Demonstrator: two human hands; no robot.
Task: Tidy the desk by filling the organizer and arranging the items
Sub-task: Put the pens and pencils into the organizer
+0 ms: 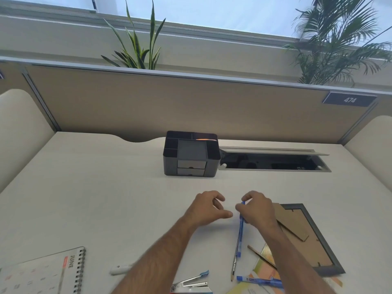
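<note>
My right hand point(255, 210) pinches a blue pen point(240, 228) near its upper end, just right of frame centre; my left hand point(206, 206) hovers beside it, fingers loosely curled, holding nothing. The organizer point(191, 154) stands well apart, above centre. Risk: the high pinch may let the pen swing and slip, or catch a divider on insertion.

Matt black plastic organizer point(191, 154), smooth pale desk point(95, 187).
</note>
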